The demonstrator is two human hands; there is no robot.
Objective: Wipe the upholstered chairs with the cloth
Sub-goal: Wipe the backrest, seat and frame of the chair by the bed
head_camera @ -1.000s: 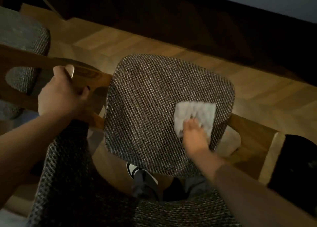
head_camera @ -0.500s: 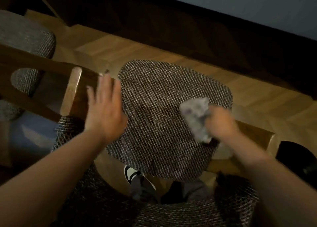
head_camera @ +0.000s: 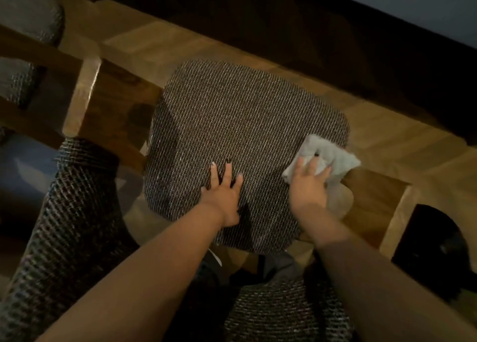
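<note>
Seat cushion [head_camera: 240, 125]: a square pad with rounded corners, upholstered in dark brown and grey woven fabric, seen from above and set in a brown wooden chair frame [head_camera: 371, 199]. The frame shows as an arm on each side of the pad.

Left hand [head_camera: 222, 189]: rests flat on the near part of the seat cushion, palm down. Its grip is spread, fingers straight and slightly apart, holding nothing.

Right hand [head_camera: 308, 184]: lies on a pale grey crumpled cloth [head_camera: 333, 156] at the right edge of the seat cushion. The fingers extend over the cloth and press it against the fabric; the grip looks spread rather than pinching, though motion blur makes the fingertips hard to resolve.

Cloth position: on the right side of the pad, beside the right wooden arm, with its far corner overhanging the cushion edge.

Surroundings: a second chair [head_camera: 28, 32] with the same woven upholstery stands at the upper left. Similar woven fabric fills the lower part of the view, beneath both forearms. A light wooden parquet floor [head_camera: 160, 45] lies beyond the chairs, and a dark band runs behind it.
</note>
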